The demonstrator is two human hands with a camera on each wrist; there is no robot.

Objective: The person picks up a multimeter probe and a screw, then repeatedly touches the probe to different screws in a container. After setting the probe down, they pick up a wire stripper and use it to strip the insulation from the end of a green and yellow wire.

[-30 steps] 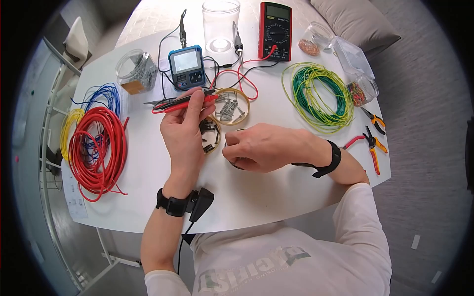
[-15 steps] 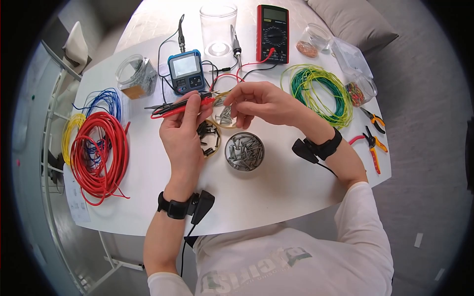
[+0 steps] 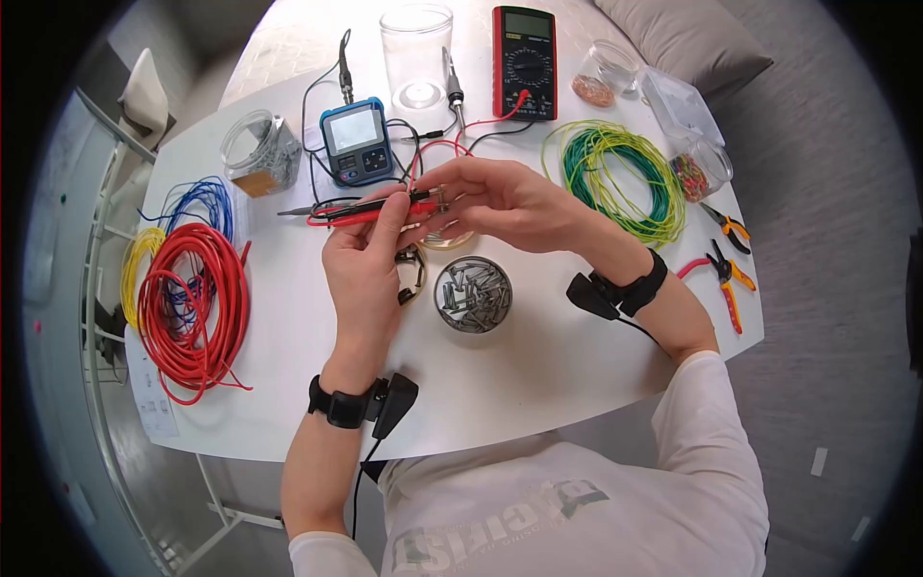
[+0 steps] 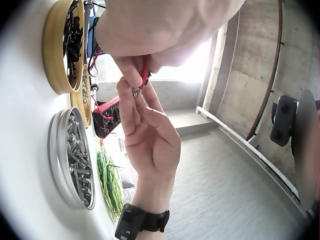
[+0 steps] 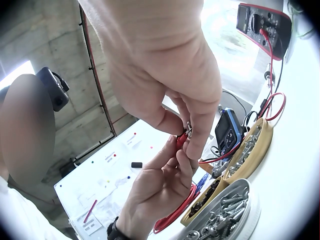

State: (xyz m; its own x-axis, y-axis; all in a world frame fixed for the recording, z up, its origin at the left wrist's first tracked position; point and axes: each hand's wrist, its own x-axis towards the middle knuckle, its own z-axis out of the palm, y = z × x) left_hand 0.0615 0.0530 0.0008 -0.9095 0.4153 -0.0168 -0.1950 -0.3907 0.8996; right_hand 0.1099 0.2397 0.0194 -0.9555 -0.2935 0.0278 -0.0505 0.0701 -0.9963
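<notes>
In the head view my left hand (image 3: 367, 252) grips a pair of test probes, one red (image 3: 351, 220) and one black (image 3: 375, 207), their tips pointing right. Facing it, my right hand (image 3: 514, 205) pinches a small metal screw (image 3: 441, 199) right at the probe tips. My fingers partly hide the screw. Below the hands stands a round metal tin (image 3: 511, 306) of silver screws (image 3: 473, 293). Behind the hands are two wooden rings, one (image 5: 267, 131) around silver screws, the other (image 4: 50, 55) around black ones (image 4: 73, 47).
A red multimeter (image 3: 526, 65) and a blue handheld tester (image 3: 357, 142) stand at the back with leads trailing. Red wire (image 3: 192, 308) lies left, green wire (image 3: 615, 183) right, near pliers (image 3: 728, 288). Clear jars (image 3: 415, 58) line the far side.
My right hand has left the metal tin and moved up and left to the probe tips, uncovering the tin. The left hand keeps its grip on the probes and has shifted slightly.
</notes>
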